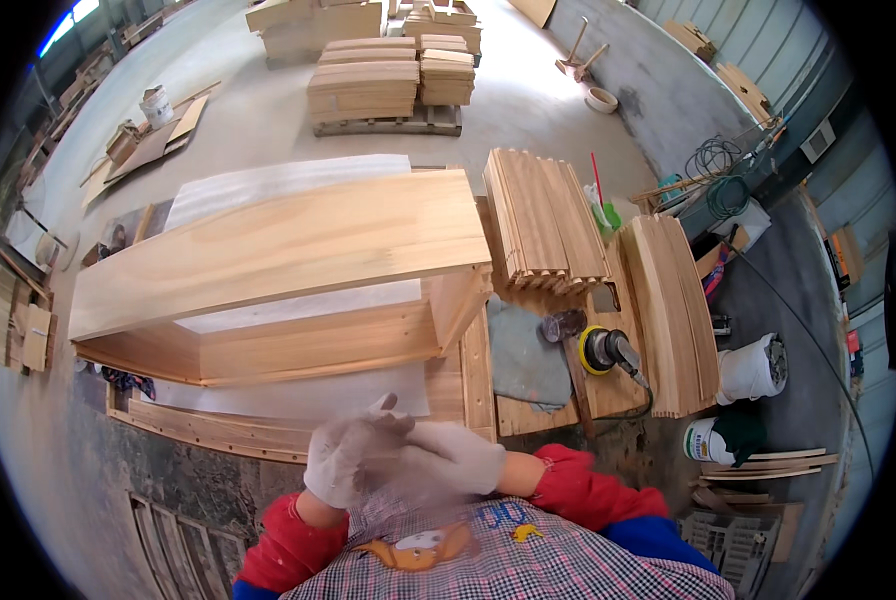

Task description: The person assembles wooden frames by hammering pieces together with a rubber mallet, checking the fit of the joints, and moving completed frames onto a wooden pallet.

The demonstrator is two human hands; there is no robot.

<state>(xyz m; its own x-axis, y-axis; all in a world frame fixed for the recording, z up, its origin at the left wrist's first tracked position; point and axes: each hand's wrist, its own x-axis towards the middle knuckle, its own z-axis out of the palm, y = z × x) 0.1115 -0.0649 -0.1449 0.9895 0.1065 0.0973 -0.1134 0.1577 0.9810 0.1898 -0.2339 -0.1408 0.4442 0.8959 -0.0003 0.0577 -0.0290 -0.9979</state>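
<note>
My left hand (343, 462) and my right hand (458, 457), both in whitish work gloves, meet in front of my checked apron (438, 560). Motion smears them where they overlap, so most fingers cannot be made out. No held thing shows. Just beyond them a long open-sided wooden frame (278, 240) of pale boards rests on its edge. Beneath it lies a slatted wooden base with a white foam sheet (378, 392). To the right are a grey-blue cloth (526, 350), a mallet with a dark head (565, 325) and a round sander with a yellow rim (600, 350).
Stacked boards (543, 215) stand behind the sander, with another stack (668, 310) at its right. White buckets (753, 370) sit on the floor at right, near a loose cable (798, 310). Board piles on a pallet (388, 125) stand farther back.
</note>
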